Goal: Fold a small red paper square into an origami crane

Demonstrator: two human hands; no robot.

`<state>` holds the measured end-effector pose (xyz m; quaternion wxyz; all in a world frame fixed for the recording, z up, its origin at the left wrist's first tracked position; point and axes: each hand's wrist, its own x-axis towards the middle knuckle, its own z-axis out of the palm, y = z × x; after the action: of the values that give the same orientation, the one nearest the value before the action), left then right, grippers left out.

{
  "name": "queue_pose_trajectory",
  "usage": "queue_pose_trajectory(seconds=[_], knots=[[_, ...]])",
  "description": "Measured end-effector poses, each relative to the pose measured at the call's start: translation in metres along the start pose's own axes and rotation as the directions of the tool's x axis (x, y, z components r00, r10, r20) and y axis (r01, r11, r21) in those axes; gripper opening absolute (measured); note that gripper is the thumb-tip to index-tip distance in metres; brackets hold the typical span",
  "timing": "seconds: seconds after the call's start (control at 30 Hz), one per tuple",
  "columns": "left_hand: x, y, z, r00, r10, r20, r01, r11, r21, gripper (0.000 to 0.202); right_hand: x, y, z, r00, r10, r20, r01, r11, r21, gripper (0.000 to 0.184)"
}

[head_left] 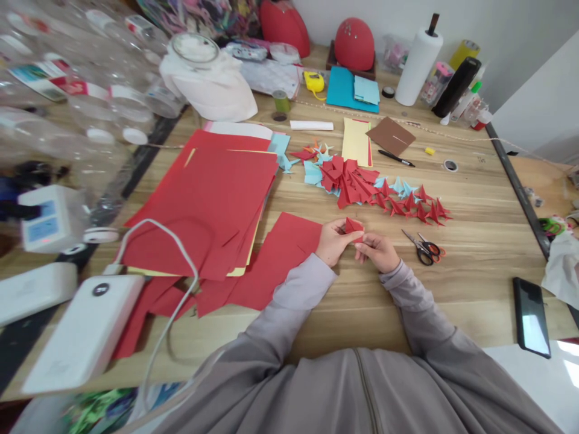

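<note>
A small piece of folded red paper [354, 227] is pinched in my left hand [333, 241], raised above the wooden table. My right hand [379, 252] has its fingers closed at the paper's lower right edge; how much they grip is hard to see. Just beyond lie folded red paper pieces [348, 179] in a heap, with light blue ones under them. To their right, several finished red paper cranes [423, 208] form a cluster. Scissors [425, 248] with black and orange handles rest right of my right hand. Red paper strips [275, 259] lie by my left sleeve.
A stack of large red sheets [217, 199] covers the left side. A white power bank [85, 331] with a looping cable sits at the front left, near many plastic bottles [90, 96]. A phone [531, 316] lies at the right edge. A pen [396, 158] and brown paper [391, 135] are farther back.
</note>
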<state>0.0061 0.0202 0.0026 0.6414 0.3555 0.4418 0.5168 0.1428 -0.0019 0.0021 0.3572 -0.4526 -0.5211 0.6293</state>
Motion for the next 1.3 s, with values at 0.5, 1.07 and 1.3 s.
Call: queue_pose_trajectory(seconds=[0.5,1.07,1.3], knots=[[0.0044,-0.0006,-0.0002,0.994,-0.093,0.061,0.102,0.982,-0.16,0.059,-0.0008,0.003,0.0032,0.996,0.023,-0.082,-0.021,0.999,0.029,0.043],[-0.0013,0.0016,-0.0001,0.998,0.054,0.013,-0.055,0.996,0.07,0.019,-0.0018,0.0047,-0.0008,0.998,-0.055,0.02,0.053,0.996,0.073,0.035],[-0.0023,0.0045,0.0003,0.99,0.136,-0.024,-0.129,0.976,0.177,0.018,-0.0013,0.0019,0.0029,0.998,-0.066,0.002,0.066,0.996,0.066,0.039]])
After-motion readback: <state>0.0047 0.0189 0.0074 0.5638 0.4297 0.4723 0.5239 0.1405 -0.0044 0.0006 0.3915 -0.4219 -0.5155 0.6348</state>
